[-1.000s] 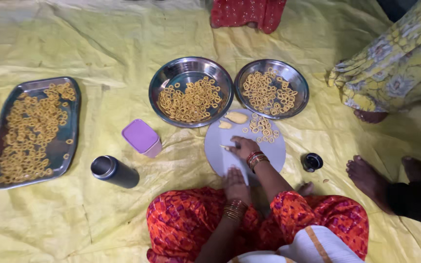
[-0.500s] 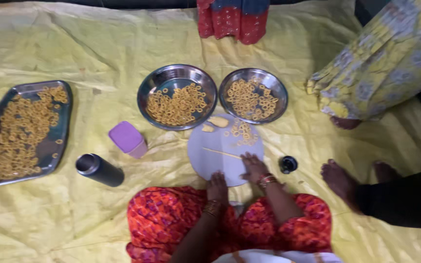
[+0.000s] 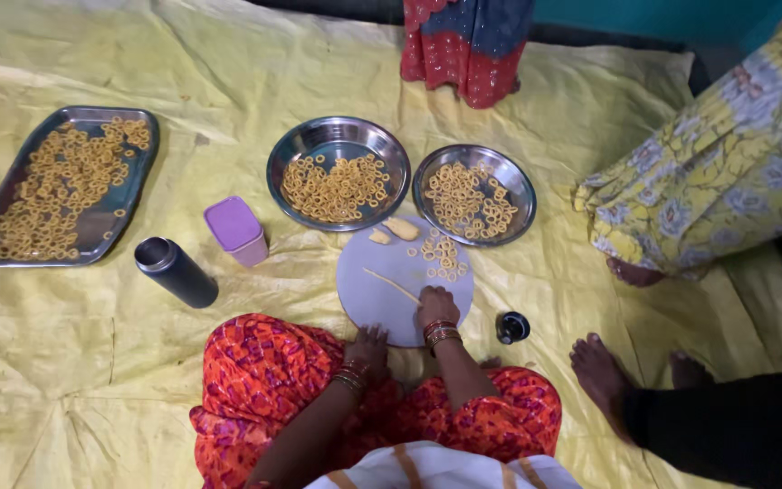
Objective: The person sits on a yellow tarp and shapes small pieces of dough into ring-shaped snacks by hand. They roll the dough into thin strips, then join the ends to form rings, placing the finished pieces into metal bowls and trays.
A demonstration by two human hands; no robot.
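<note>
The left hand (image 3: 370,349) rests with fingers loosely spread on the near edge of the round white board (image 3: 368,294), just by the orange-red patterned cloth (image 3: 273,380) over the knee, holding nothing; the right hand (image 3: 437,306), bangles at the wrist, lies flat on the board a little beyond and to the right of the left one, its fingers closed down over the near end of a thin strand of pale dough (image 3: 391,285) that runs away from it toward the upper left across the board; beyond the right hand, on the far part of the board, sits a small cluster of dough rings (image 3: 443,256), and next to them two pale dough lumps (image 3: 394,230) at the far rim; just right of the right hand a small dark round cap (image 3: 512,327) lies on the yellow sheet (image 3: 228,91); left of the left hand stands a dark cylindrical bottle (image 3: 176,272), and past it a lilac lidded box (image 3: 236,230); farther out, two round steel plates (image 3: 337,172) (image 3: 474,194) hold rings, touching the board's far edge; far to the left lies a rectangular steel tray (image 3: 70,186) filled with more rings; to the right, other people's bare feet (image 3: 601,371) rest on the sheet.
</note>
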